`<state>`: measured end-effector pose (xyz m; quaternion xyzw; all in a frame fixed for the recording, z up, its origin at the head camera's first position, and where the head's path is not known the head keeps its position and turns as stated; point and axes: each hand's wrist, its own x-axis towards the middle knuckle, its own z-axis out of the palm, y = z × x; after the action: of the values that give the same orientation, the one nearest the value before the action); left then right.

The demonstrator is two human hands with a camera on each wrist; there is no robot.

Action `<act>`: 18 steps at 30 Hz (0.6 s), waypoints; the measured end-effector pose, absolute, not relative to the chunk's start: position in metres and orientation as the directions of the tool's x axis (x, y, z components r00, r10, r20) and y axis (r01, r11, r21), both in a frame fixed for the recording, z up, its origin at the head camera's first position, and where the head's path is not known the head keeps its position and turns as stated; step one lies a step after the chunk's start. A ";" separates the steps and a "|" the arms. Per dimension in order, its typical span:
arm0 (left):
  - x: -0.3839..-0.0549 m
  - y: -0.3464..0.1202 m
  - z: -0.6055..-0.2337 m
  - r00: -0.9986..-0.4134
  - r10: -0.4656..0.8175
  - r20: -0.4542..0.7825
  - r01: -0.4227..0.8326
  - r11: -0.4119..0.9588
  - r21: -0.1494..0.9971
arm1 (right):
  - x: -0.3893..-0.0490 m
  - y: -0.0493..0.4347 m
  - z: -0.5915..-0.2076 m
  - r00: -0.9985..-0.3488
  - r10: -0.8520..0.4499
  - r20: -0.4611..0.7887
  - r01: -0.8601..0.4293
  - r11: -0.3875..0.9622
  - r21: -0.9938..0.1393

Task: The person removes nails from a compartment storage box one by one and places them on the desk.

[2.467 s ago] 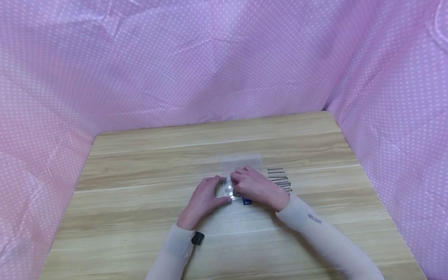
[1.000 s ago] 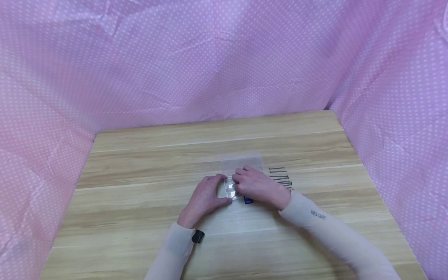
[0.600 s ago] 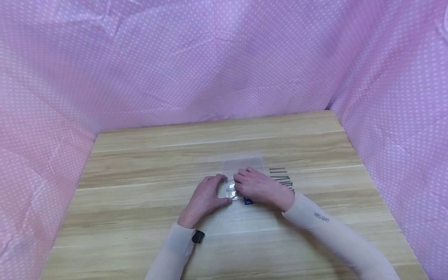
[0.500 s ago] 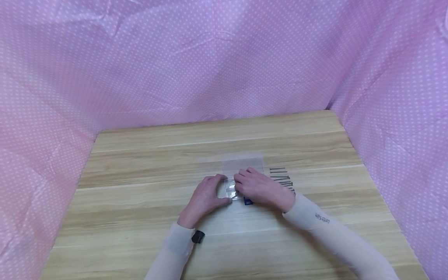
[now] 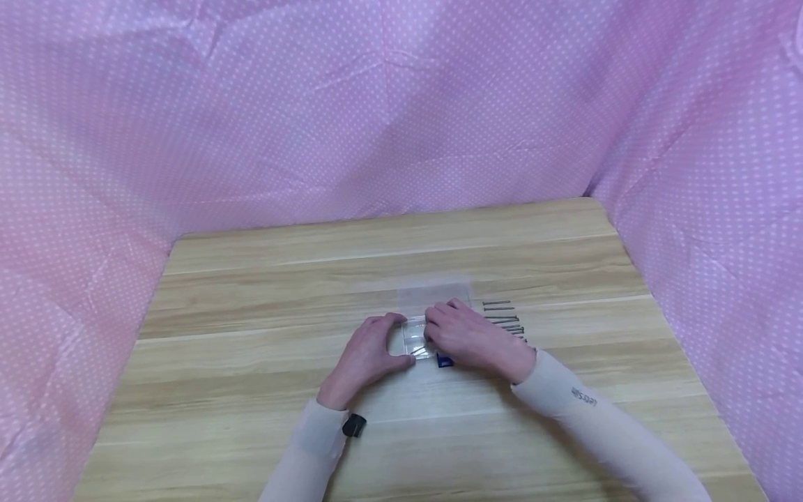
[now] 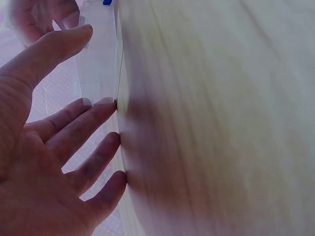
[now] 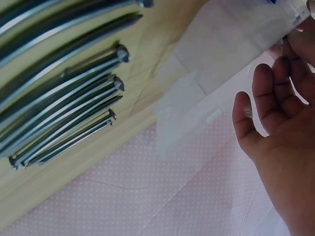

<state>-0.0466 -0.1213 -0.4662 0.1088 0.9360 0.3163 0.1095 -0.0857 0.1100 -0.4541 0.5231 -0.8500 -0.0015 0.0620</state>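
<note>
A small clear plastic box (image 5: 414,341) stands on the table with its see-through lid (image 5: 433,293) folded back behind it. My left hand (image 5: 366,352) grips the box from the left, thumb at the near side and fingertips at the far side; the left wrist view shows them against its clear wall (image 6: 98,64). Over the box's right part is my right hand (image 5: 467,336), fingers curled down. Its fingertips are hidden in the head view, and I cannot tell whether they pinch anything. A thin dark sliver shows in the near part of the box. Several steel nails (image 7: 64,93) lie right of the box.
In the head view the nails (image 5: 502,318) form a loose row partly behind my right wrist. A small blue piece (image 5: 445,360) is at the box's near right corner. The wooden table (image 5: 263,314) backs onto pink dotted cloth (image 5: 282,118).
My right hand has shifted slightly right and toward me, showing more of the box's inside. The left hand has kept its grip on the box.
</note>
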 end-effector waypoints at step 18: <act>-0.046 -0.120 -0.471 -0.954 0.266 -0.138 0.128 0.780 0.613 | -0.086 0.139 -0.447 -0.533 -0.820 0.207 -0.845 0.507 -0.169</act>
<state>-0.0465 -0.1201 -0.4705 0.1051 0.9370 0.3149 0.1092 -0.0856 0.1390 -0.4465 0.4805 -0.8666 0.1252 0.0500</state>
